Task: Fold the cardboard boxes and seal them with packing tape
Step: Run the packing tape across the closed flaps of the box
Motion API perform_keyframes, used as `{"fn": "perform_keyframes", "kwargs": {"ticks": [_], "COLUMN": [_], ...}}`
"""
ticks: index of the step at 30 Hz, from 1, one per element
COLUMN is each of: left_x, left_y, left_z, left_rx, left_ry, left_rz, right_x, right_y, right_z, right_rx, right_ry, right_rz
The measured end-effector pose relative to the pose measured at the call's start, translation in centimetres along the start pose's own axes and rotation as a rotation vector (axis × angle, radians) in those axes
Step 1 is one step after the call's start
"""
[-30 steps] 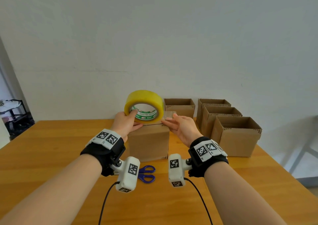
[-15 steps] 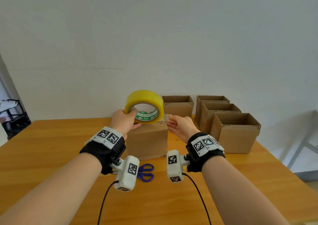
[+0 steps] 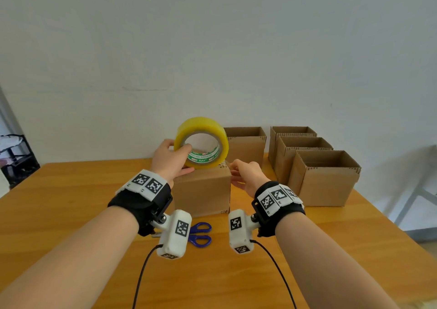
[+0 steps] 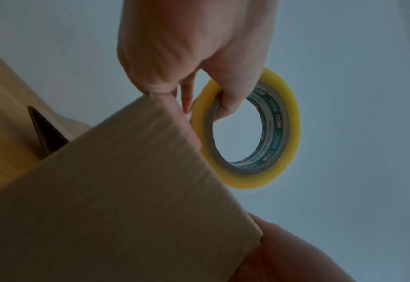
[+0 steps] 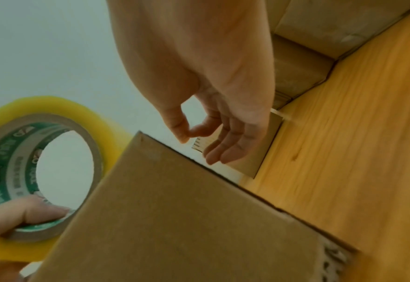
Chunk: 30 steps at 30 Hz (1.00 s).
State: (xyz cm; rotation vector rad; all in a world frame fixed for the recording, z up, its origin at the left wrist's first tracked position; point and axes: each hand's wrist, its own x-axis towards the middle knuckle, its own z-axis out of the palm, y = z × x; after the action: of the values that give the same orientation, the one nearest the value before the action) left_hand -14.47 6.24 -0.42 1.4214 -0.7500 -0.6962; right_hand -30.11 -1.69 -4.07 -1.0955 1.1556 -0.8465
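Observation:
A closed cardboard box stands in the middle of the wooden table. My left hand grips a yellow packing tape roll that stands upright on the box's top. The thumb is hooked into the core and the fingers wrap the outside. In the left wrist view the left hand holds the roll at the box edge. My right hand hovers by the box's top right corner. In the right wrist view the right hand has loosely curled fingers holding nothing I can see, next to the box and roll.
Blue-handled scissors lie on the table just in front of the box. One open-topped cardboard box stands behind it, and three more are lined up at the right toward the wall. The table's right edge runs close to them.
My right hand has lifted off the box top and drawn back to its right corner. The left hand still grips the roll, which now stands turned more side-on.

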Motion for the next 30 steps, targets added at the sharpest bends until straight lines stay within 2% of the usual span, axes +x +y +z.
{"fn": "perform_keyframes", "kwargs": {"ticks": [5,14,16,18,21,25,30], "left_x": [-0.4,-0.4,-0.3,-0.4,-0.5,-0.2,-0.2], "left_y": [0.0,0.0,-0.1,-0.1,-0.2,-0.5,-0.4], "left_z": [-0.1,-0.3,-0.3,-0.3,-0.4,-0.5,-0.5], "left_rx": [-0.018,-0.014,-0.004,0.001,-0.009,0.023,0.062], "left_ry": [-0.035,-0.075,-0.073,-0.078,-0.075,-0.074,-0.079], "left_rz": [-0.004,-0.012,-0.011,-0.001,0.009,0.017,0.04], "right_x": [0.1,-0.4,-0.2,-0.4,-1.3,-1.9,-1.4], "right_y": [0.5,1.3,1.6,1.1,0.0,-0.5,-0.5], "right_z": [0.4,0.8,0.7,0.5,0.5,0.8,0.7], "right_rx": [-0.11,-0.307,-0.294,-0.231,-0.163,-0.477,-0.872], "right_ry": [-0.009,-0.051,-0.085,-0.128,-0.322,-0.477,-0.445], "right_rz": [-0.016,0.096,-0.041,-0.244,-0.367,-0.451,-0.58]}}
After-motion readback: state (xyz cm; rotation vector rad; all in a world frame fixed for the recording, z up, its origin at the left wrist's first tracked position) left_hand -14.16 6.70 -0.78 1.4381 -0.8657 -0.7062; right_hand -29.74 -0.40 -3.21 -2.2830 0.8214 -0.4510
